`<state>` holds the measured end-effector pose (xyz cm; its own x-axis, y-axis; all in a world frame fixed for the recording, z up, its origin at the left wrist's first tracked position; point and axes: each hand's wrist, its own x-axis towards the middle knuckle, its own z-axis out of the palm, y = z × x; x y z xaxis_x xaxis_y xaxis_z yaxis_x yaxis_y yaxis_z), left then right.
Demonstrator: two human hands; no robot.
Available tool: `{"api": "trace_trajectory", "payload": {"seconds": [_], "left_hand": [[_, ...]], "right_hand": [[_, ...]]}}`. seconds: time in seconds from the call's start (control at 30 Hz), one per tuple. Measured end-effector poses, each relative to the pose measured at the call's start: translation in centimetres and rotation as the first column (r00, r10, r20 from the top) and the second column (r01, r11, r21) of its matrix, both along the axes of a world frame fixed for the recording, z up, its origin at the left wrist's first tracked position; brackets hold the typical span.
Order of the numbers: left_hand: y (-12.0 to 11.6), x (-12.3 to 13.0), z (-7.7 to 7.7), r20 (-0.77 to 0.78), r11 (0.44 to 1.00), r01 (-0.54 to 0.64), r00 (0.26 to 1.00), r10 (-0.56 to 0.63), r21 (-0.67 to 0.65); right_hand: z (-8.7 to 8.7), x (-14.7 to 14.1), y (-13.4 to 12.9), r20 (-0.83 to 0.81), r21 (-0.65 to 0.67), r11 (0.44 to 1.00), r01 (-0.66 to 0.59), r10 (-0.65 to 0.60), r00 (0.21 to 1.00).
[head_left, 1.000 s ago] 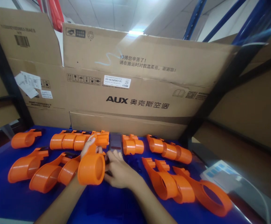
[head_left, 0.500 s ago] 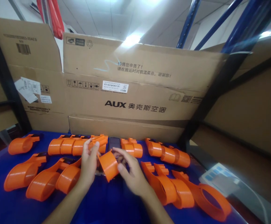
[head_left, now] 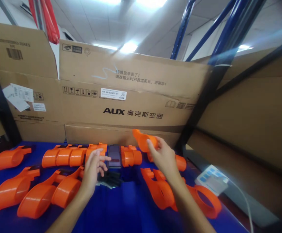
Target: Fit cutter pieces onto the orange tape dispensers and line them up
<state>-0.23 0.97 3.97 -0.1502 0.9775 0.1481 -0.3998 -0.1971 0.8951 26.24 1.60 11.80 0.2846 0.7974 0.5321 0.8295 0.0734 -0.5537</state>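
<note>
My right hand grips an orange plastic ring-shaped part by its round end, raised over the right-hand back row. Its narrow tab points up and left. My left hand holds nothing; its fingers are apart beside a dark phone lying at the back. Just right of that hand, small black pieces lie on the blue surface, too blurred to name. Below my right forearm are larger orange ring parts, partly hidden by the arm.
Orange ring parts with black ends stand in two rows at left. A pair of orange parts sits right of the phone. A cardboard wall closes the back. At right are a dark post and a white box with a cable.
My right hand has carried the orange ring part up and right, away from the middle. My left hand has let go and opened. The view has shifted slightly right.
</note>
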Motion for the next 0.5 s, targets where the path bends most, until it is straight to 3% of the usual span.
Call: {"api": "trace_trajectory", "payload": {"seconds": [0.07,0.17,0.37,0.5], "left_hand": [[-0.1,0.1,-0.2,-0.013,1.000,0.018,1.000,-0.018,0.012],[-0.1,0.1,-0.6,-0.048,0.999,0.042,0.998,-0.041,0.033],[0.0,0.4,-1.1,-0.151,0.996,0.078,0.986,-0.071,0.039],[0.0,0.7,-1.6,-0.214,0.993,0.115,0.971,-0.103,0.042]], "right_hand": [[0.6,1.8,1.0,0.171,-0.106,0.988,0.115,-0.096,0.981],[0.1,2.5,2.0,0.329,-0.247,0.956,0.157,-0.070,0.942],[-2.5,1.5,3.3,0.375,-0.293,0.950,0.106,0.012,0.927],[-3.3,1.9,3.7,0.403,-0.285,0.957,0.055,0.068,0.913]]}}
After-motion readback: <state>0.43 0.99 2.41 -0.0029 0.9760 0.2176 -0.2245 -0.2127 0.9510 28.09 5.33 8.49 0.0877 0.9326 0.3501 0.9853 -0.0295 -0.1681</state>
